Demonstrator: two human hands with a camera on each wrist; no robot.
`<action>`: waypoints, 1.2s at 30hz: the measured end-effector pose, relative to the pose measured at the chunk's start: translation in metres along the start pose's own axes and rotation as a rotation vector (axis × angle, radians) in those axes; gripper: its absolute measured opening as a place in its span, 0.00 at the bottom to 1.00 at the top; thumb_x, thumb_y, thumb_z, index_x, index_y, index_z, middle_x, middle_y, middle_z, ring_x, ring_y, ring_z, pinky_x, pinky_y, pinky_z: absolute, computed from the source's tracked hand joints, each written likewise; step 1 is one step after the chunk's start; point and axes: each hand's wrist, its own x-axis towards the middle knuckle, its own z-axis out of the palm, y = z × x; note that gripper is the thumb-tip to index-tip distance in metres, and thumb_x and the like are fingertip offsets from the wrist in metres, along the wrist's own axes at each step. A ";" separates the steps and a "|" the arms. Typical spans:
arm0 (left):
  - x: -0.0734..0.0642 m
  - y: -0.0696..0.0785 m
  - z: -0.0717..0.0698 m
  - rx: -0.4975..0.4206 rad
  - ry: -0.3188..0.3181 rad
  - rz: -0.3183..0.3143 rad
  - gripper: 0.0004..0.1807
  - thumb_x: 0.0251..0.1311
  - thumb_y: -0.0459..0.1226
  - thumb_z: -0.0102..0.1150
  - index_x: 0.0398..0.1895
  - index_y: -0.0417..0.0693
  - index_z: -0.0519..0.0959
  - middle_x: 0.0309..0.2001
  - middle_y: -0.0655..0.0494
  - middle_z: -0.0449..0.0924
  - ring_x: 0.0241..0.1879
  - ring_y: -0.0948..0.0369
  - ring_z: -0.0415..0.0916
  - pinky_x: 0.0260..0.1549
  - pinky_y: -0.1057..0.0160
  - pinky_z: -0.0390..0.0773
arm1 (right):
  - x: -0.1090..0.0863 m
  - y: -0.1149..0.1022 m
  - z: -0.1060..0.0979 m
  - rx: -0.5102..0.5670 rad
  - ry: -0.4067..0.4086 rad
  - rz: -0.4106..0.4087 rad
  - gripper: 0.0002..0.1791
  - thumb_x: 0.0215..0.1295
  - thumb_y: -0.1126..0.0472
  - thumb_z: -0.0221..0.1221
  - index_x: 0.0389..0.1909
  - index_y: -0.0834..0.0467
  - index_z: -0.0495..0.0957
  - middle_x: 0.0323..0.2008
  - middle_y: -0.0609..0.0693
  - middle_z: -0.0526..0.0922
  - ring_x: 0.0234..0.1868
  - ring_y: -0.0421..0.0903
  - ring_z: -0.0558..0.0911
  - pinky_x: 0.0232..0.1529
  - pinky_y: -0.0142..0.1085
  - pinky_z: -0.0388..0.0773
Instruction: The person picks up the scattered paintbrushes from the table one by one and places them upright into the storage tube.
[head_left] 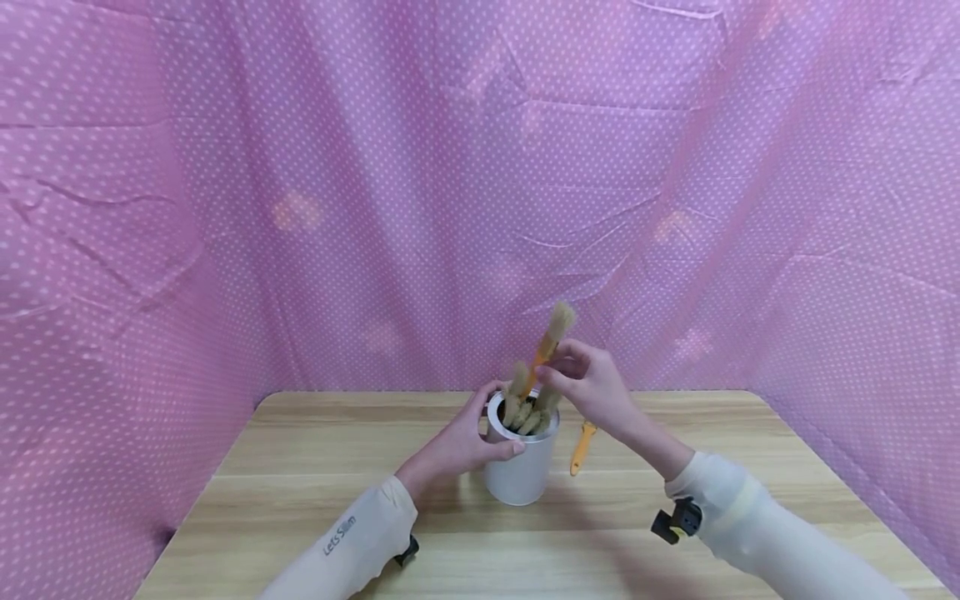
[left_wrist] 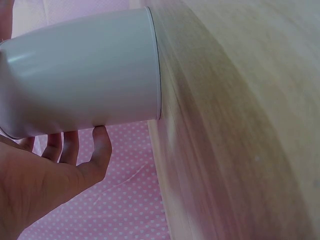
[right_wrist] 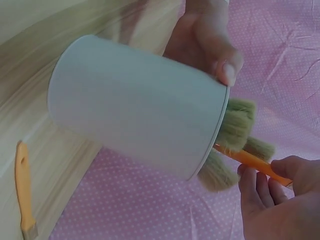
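Observation:
A white cylindrical can (head_left: pixel 519 477) stands upright on the table, several paintbrushes (right_wrist: pixel 234 127) inside it with their bristles sticking out of the top. My left hand (head_left: pixel 459 440) grips the can near its rim from the left, thumb at the front and fingers around the far side. Above the opening, my right hand (head_left: pixel 597 390) pinches the orange handle of one paintbrush (head_left: pixel 558 321) between thumb and fingers. Its bristles point up, and its handle's lower end is hidden in the can.
Another paintbrush (head_left: pixel 582 450) with an orange handle lies on the wooden table (head_left: pixel 300 467), right of the can and partly covered by my right hand. A pink dotted cloth (head_left: pixel 420 208) hangs behind and along both sides of the table.

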 end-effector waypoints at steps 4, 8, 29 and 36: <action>0.001 0.000 0.000 -0.016 -0.003 -0.020 0.53 0.55 0.56 0.74 0.78 0.68 0.51 0.70 0.59 0.61 0.68 0.53 0.61 0.60 0.43 0.70 | 0.000 0.002 -0.004 -0.052 0.014 0.006 0.11 0.67 0.64 0.68 0.47 0.63 0.82 0.43 0.55 0.87 0.48 0.53 0.87 0.48 0.42 0.83; 0.001 0.001 -0.001 -0.026 -0.004 -0.032 0.54 0.55 0.56 0.74 0.79 0.66 0.50 0.71 0.56 0.60 0.69 0.52 0.60 0.60 0.43 0.70 | 0.000 0.001 -0.006 -0.050 0.004 0.018 0.11 0.67 0.63 0.68 0.47 0.62 0.82 0.43 0.54 0.87 0.49 0.52 0.86 0.49 0.41 0.83; 0.004 -0.003 -0.002 0.004 0.000 -0.001 0.56 0.53 0.55 0.75 0.80 0.64 0.49 0.71 0.56 0.61 0.70 0.52 0.60 0.62 0.40 0.67 | -0.007 -0.003 -0.029 -0.258 -0.071 0.019 0.26 0.63 0.62 0.71 0.60 0.67 0.77 0.53 0.60 0.83 0.53 0.57 0.82 0.57 0.47 0.78; 0.002 -0.004 -0.003 0.015 0.007 -0.023 0.56 0.53 0.57 0.75 0.80 0.70 0.49 0.73 0.57 0.59 0.72 0.51 0.57 0.63 0.38 0.65 | -0.011 0.013 -0.045 -0.254 -0.022 0.124 0.22 0.69 0.61 0.65 0.60 0.66 0.77 0.50 0.58 0.85 0.48 0.54 0.84 0.51 0.43 0.81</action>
